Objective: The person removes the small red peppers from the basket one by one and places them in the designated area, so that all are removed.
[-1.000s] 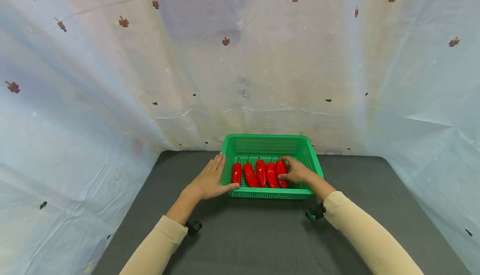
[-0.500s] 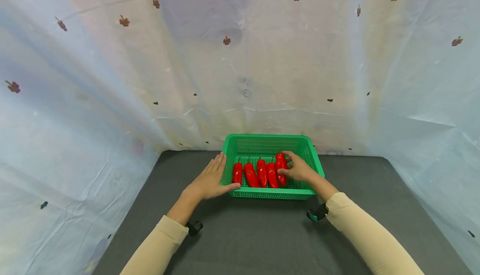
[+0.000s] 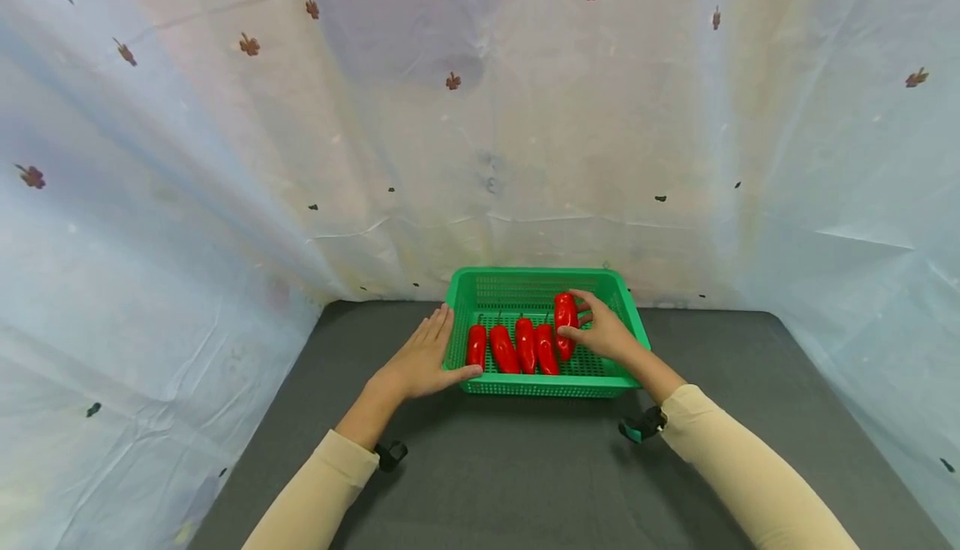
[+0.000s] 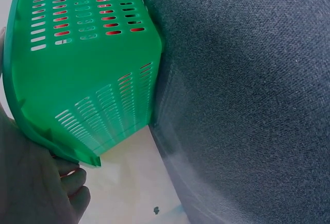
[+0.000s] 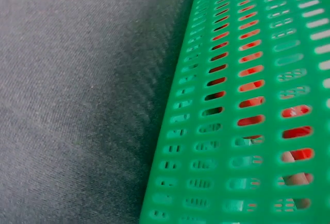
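Observation:
A green slotted plastic basket [image 3: 540, 382] stands on the dark table, with several glossy red peppers [image 3: 504, 352] side by side in it, stems toward the far wall. My right hand [image 3: 606, 335] reaches in from the right and holds the rightmost red pepper [image 3: 565, 313] between thumb and fingers, raised above the row. My left hand [image 3: 420, 360] rests at the basket's left front corner, fingers straight along the left rim, thumb on the front rim. In the left wrist view that hand [image 4: 31, 177] lies against the rim. Through the slots in the right wrist view, fingers [image 5: 298, 178] show beside red.
Dark grey cloth covers the table [image 3: 517, 475] in front of and beside the basket. A pale plastic sheet [image 3: 525, 158] with leaf prints hangs behind and at both sides. Both wrists wear black straps [image 3: 390, 455].
The right hand has lifted the rightmost pepper up and slightly away from the basket's floor. The left hand and the basket stay in place.

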A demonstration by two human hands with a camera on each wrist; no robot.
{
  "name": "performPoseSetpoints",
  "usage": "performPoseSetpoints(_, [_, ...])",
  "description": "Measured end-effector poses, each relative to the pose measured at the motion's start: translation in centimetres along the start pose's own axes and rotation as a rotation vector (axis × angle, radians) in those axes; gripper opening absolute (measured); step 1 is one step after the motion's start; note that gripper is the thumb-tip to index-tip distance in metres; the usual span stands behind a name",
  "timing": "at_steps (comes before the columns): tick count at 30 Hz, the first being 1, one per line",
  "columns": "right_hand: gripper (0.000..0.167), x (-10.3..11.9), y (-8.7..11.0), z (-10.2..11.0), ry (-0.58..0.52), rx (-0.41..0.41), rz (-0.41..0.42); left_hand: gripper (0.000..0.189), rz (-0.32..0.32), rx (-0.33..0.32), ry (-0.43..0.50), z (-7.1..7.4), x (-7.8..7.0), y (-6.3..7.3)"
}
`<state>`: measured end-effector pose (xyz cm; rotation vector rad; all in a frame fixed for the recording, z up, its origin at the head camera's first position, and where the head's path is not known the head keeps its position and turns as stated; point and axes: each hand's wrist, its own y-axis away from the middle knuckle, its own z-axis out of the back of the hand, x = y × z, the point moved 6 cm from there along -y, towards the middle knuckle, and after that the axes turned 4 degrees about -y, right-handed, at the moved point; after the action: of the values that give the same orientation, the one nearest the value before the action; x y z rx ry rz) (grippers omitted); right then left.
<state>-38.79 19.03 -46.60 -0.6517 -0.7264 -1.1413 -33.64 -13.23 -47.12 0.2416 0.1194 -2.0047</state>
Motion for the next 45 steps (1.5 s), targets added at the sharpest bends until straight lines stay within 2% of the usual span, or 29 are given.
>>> performPoseSetpoints(18, [0.085, 1.6, 1.4, 3.2, -0.049, -0.019, 0.052, 0.125, 0.0, -0.002, -0.006, -0.2, 0.0, -0.1])
performPoseSetpoints(24, [0.086, 1.8, 2.5, 5.0, -0.015, -0.034, 0.066, 0.124, 0.003, -0.008, -0.005, -0.2, 0.0, -0.1])
performPoseSetpoints(37, [0.085, 2.3, 5.4, 8.1, -0.028, -0.043, 0.1, 0.124, -0.003, -0.019, 0.001, -0.2, 0.0, 0.0])
performPoseSetpoints(45, [0.084, 1.5, 7.2, 9.9, 0.004, -0.056, 0.102, 0.123, 0.002, -0.017, -0.003, -0.2, 0.0, 0.0])
